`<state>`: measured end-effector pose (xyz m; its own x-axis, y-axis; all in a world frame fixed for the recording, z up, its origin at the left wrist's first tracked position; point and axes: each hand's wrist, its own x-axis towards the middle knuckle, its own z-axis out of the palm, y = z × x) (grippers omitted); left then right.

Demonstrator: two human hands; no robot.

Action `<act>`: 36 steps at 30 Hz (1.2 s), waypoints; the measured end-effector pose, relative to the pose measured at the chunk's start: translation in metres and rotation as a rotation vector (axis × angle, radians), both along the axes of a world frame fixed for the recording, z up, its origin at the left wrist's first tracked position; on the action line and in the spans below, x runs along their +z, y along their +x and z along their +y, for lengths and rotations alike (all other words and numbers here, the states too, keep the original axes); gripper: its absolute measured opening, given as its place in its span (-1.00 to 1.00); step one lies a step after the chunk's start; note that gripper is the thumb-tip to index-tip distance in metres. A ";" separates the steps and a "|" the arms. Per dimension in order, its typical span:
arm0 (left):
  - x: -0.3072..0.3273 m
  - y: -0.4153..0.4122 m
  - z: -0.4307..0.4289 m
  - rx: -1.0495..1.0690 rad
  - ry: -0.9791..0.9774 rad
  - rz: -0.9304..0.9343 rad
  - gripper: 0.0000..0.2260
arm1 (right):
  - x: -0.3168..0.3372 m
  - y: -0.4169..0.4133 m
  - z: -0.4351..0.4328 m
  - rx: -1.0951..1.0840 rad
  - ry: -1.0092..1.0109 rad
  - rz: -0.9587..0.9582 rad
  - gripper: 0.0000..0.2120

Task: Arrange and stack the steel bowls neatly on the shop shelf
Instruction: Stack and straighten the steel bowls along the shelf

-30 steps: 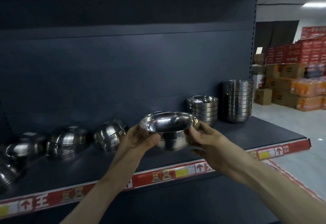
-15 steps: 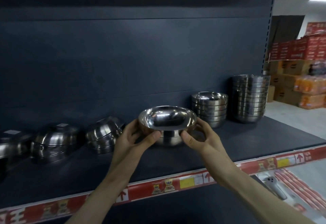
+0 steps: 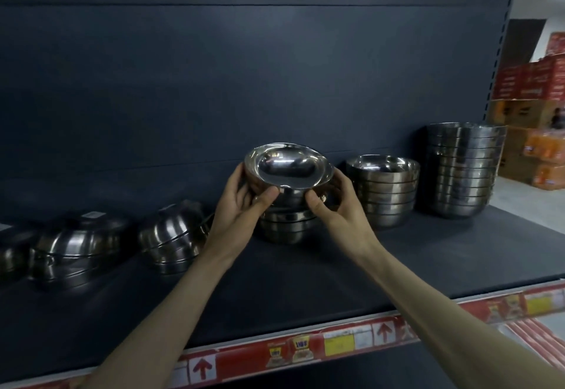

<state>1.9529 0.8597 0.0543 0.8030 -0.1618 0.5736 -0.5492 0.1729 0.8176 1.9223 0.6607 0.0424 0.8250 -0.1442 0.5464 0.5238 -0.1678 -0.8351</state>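
Head cam: left hand (image 3: 241,205) & right hand (image 3: 334,208) each gripped the top steel bowl (image 3: 287,168), thumbs on its near rim, fingers curled round the sides. Bowl was tilted, mouth toward the camera, right over a short stack (image 3: 287,228) at mid shelf (image 3: 305,281); couldn't tell if they touched. To the rt: a mid-height stack (image 3: 383,192), then a tall stack (image 3: 463,174). To the left: upside-down bowl piles (image 3: 172,235), leaning. Cartons (image 3: 532,88) far rt.

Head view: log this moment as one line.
left hand: grips top bowl | right hand: grips same bowl | top bowl: tilted, over short stack | shelf: medium stack, tall stack at right
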 end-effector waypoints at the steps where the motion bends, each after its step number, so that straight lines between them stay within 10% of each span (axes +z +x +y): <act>1: -0.003 0.006 -0.001 0.009 -0.002 -0.004 -0.20 | -0.003 0.005 0.000 -0.012 -0.021 0.005 -0.35; 36: -0.052 0.036 0.004 0.165 0.209 0.033 -0.67 | -0.044 0.043 -0.002 -0.057 0.036 0.165 -0.17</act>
<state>1.9891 0.8641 0.0020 0.8463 -0.1390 0.5142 -0.5280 -0.0916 0.8443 1.9650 0.6590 -0.0017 0.8930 -0.2100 0.3980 0.3697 -0.1620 -0.9149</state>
